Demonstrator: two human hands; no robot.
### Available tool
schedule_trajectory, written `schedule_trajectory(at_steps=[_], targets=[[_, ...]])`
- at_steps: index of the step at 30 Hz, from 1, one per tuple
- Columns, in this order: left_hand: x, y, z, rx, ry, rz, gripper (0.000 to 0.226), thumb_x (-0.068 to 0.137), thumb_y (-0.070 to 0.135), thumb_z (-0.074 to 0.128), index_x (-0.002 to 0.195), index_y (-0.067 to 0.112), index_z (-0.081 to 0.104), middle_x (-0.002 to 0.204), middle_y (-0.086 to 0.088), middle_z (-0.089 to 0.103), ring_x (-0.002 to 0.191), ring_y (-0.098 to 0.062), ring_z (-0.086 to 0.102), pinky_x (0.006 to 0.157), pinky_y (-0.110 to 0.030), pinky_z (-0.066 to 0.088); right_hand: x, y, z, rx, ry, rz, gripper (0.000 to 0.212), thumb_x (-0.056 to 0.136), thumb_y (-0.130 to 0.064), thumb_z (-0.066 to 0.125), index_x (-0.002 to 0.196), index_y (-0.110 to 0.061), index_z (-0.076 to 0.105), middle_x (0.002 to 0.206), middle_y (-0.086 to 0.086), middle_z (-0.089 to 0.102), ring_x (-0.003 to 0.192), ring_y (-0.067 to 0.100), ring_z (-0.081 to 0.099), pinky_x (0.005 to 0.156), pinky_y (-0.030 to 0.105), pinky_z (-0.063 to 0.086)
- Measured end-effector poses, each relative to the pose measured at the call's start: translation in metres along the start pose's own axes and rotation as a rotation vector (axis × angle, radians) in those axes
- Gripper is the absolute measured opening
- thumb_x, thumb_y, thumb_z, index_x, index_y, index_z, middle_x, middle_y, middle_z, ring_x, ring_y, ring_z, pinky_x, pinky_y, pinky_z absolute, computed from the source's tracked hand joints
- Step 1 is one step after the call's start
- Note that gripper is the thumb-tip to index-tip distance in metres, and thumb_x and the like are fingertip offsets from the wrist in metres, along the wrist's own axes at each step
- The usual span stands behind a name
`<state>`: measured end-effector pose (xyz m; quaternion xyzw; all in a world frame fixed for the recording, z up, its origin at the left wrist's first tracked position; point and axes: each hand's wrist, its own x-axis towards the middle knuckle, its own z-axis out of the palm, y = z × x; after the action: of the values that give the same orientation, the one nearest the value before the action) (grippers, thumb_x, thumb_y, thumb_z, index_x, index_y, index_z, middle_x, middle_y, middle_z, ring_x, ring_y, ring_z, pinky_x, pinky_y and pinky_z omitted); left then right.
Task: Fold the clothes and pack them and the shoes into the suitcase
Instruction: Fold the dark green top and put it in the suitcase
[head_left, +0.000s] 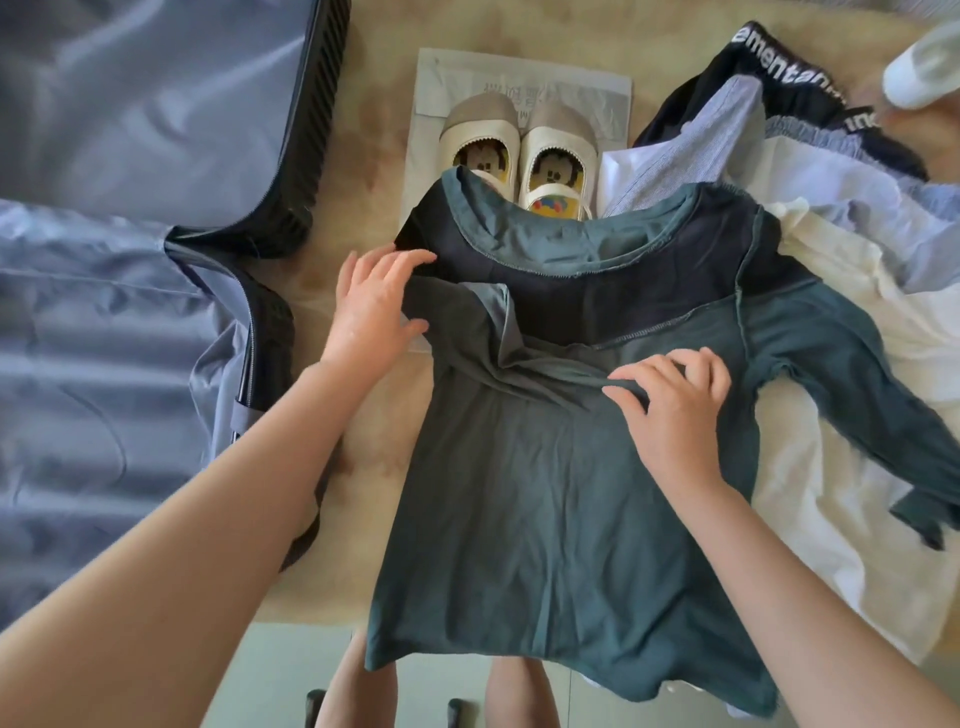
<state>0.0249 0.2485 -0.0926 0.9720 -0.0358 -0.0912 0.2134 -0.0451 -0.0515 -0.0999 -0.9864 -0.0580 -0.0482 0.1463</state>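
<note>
Both bare forearms reach forward over the near edge of the table (363, 130). The left hand (374, 306) lies on the shirt's folded-in left shoulder, fingers spread and nearly straight, pressing the cloth rather than gripping it. The right hand (675, 410) sits on the chest of the shirt with its fingers curled, pinching up a small ridge of fabric between fingertips and thumb.

There is one shirt (545, 493), dark green, soft and creased, with a darker yoke and pale stitched seams. It lies at the middle of the table, with its hem hanging over the near edge. One long sleeve (883, 415) trails out toward the right edge across white cloth.

Two shoes (558, 137) stand side by side just beyond the collar. They are cream with grey toes and cartoon faces printed on the insoles, and they rest on one crinkled sheet of printed paper (519, 67).

One suitcase (130, 130) lies open along the left edge. Its two halves are lined in shiny grey-blue fabric and its shell is ribbed and black.

A loose pile of clothes (831, 171) fills the far right corner: white, blue striped, and black with a lettered band.
</note>
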Motion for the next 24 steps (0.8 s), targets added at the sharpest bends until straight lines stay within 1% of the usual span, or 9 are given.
schedule_trajectory(at_steps=[4, 6, 7, 9, 11, 15, 18, 22, 24], targets=[[0.005, -0.003, -0.006, 0.117, -0.063, 0.117, 0.071, 0.071, 0.010, 0.081, 0.132, 0.018, 0.045, 0.124, -0.007, 0.058, 0.133, -0.027, 0.039, 0.116, -0.043, -0.009, 0.009, -0.006, -0.021, 0.248, 0.034, 0.174, 0.029, 0.089, -0.037, 0.051, 0.085, -0.014, 0.069, 0.076, -0.014, 0.055, 0.091, 0.008, 0.048, 0.113, 0.038, 0.010], [0.003, -0.008, -0.006, 0.146, -0.065, 0.162, 0.077, 0.066, 0.009, 0.085, 0.130, 0.015, 0.044, 0.123, -0.011, 0.055, 0.126, -0.031, 0.045, 0.115, -0.045, -0.007, 0.012, -0.006, -0.031, 0.280, 0.003, 0.271, 0.035, 0.089, -0.040, 0.043, 0.088, -0.014, 0.066, 0.069, -0.012, 0.051, 0.082, 0.009, 0.048, 0.113, 0.044, 0.016], [0.001, -0.011, -0.006, 0.161, -0.053, 0.176, 0.076, 0.065, 0.007, 0.085, 0.129, 0.013, 0.044, 0.123, -0.014, 0.053, 0.124, -0.034, 0.047, 0.116, -0.048, -0.004, 0.012, -0.002, -0.033, 0.204, 0.031, 0.274, 0.031, 0.089, -0.038, 0.045, 0.093, -0.015, 0.065, 0.072, -0.009, 0.054, 0.085, 0.014, 0.048, 0.110, 0.045, 0.020], [-0.001, -0.016, -0.004, 0.179, 0.019, 0.191, 0.065, 0.069, 0.003, 0.082, 0.123, 0.010, 0.047, 0.122, -0.017, 0.051, 0.119, -0.036, 0.049, 0.115, -0.051, 0.010, 0.011, 0.005, -0.031, 0.057, 0.064, 0.250, 0.030, 0.086, -0.030, 0.055, 0.111, -0.015, 0.063, 0.102, 0.002, 0.062, 0.102, 0.024, 0.047, 0.103, 0.043, 0.024], [-0.001, -0.020, -0.003, 0.155, 0.089, 0.182, 0.050, 0.074, 0.004, 0.077, 0.116, 0.009, 0.051, 0.121, -0.018, 0.051, 0.116, -0.037, 0.049, 0.111, -0.049, 0.026, 0.005, 0.008, -0.025, 0.069, 0.025, 0.218, 0.042, 0.082, -0.031, 0.064, 0.121, -0.016, 0.058, 0.127, 0.008, 0.052, 0.114, 0.033, 0.044, 0.101, 0.041, 0.026], [0.000, -0.018, -0.001, 0.113, 0.089, 0.263, 0.027, 0.079, 0.005, 0.074, 0.097, 0.011, 0.056, 0.118, -0.015, 0.052, 0.107, -0.035, 0.055, 0.098, -0.046, 0.042, -0.017, 0.003, -0.006, 0.044, -0.190, -0.033, 0.061, 0.066, -0.044, 0.081, 0.115, -0.016, 0.058, 0.125, 0.007, 0.045, 0.113, 0.027, 0.042, 0.100, 0.037, 0.027], [0.000, -0.017, 0.000, 0.086, 0.096, 0.300, 0.013, 0.079, 0.005, 0.074, 0.087, 0.008, 0.064, 0.111, -0.016, 0.057, 0.099, -0.032, 0.059, 0.089, -0.045, 0.047, -0.027, 0.008, 0.005, -0.024, -0.249, -0.072, 0.049, 0.064, -0.031, 0.086, 0.103, -0.014, 0.063, 0.125, 0.008, 0.047, 0.111, 0.029, 0.045, 0.098, 0.038, 0.030], [-0.003, -0.019, -0.001, -0.036, 0.148, 0.224, 0.006, 0.083, 0.010, 0.071, 0.087, 0.008, 0.068, 0.109, -0.012, 0.060, 0.097, -0.029, 0.059, 0.086, -0.044, 0.049, -0.022, 0.009, 0.002, 0.054, -0.080, -0.108, 0.004, 0.083, -0.014, 0.072, 0.085, -0.012, 0.069, 0.114, 0.006, 0.063, 0.104, 0.029, 0.052, 0.096, 0.038, 0.038], [-0.002, -0.018, -0.007, -0.111, 0.204, 0.168, 0.005, 0.087, 0.013, 0.065, 0.091, 0.010, 0.065, 0.113, -0.006, 0.063, 0.105, -0.023, 0.057, 0.094, -0.043, 0.045, -0.015, 0.005, -0.008, 0.173, -0.045, -0.083, 0.013, 0.091, -0.016, 0.060, 0.087, -0.008, 0.069, 0.107, 0.002, 0.067, 0.102, 0.023, 0.056, 0.100, 0.039, 0.040]])
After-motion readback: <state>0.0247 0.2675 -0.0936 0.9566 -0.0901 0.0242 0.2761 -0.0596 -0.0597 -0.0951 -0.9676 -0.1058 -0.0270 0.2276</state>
